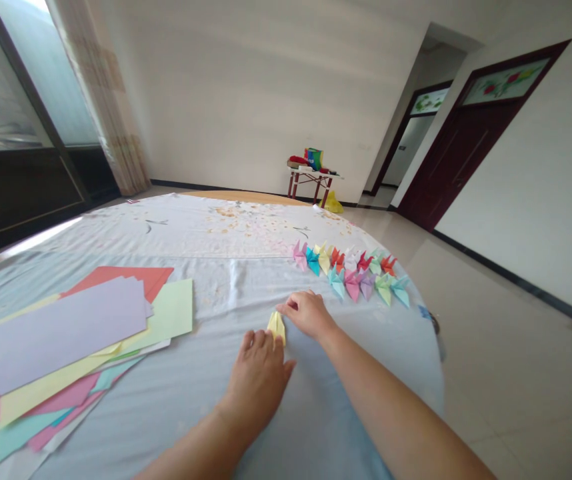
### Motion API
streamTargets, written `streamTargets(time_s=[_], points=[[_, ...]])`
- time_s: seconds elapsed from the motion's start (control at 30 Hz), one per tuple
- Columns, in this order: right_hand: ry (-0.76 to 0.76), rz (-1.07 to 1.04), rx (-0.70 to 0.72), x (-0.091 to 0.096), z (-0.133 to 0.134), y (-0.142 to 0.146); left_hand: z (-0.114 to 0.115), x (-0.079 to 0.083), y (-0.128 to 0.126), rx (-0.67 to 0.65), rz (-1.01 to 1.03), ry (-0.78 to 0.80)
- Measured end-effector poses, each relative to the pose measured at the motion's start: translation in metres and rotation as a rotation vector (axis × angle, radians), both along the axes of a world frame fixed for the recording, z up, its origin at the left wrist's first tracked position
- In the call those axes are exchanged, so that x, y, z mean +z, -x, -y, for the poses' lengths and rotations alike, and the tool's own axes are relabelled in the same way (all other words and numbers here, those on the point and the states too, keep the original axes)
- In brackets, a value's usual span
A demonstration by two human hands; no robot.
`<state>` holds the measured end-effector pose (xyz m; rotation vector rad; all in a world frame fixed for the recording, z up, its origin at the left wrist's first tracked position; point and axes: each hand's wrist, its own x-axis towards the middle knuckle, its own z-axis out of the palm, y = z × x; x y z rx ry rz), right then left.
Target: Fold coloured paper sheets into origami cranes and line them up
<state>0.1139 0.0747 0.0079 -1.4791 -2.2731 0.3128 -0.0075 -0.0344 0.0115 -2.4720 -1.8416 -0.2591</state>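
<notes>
A small folded piece of pale yellow paper (276, 327) lies on the light blue tablecloth (176, 313) between my hands. My left hand (257, 380) rests flat on the cloth, its fingertips at the paper's lower end. My right hand (307, 313) is curled just above the paper, with its fingers at the upper end. Two rows of multicoloured origami cranes (351, 273) stand to the right of my hands. A fanned stack of coloured paper sheets (66, 340) lies to the left, with lilac on top.
The round table's edge curves away to the right above a tiled floor. A small red-legged table with colourful items (311, 175) stands by the far wall, and a yellow bag (333, 203) lies near it. Dark doors line the right wall.
</notes>
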Motion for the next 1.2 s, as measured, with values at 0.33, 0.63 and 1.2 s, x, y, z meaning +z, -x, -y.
streamTargets(time_s=[0.33, 0.63, 1.2], points=[[0.119, -0.104, 0.076, -0.013, 0.019, -0.011, -0.028, -0.008, 0.028, 0.074, 0.426, 0.035], [0.086, -0.200, 0.131, -0.012, 0.018, -0.014, -0.034, -0.019, 0.032, 0.127, 0.478, 0.058], [0.080, -0.249, 0.237, -0.007, 0.022, -0.012, -0.032, -0.014, 0.030, 0.154, 0.526, 0.062]])
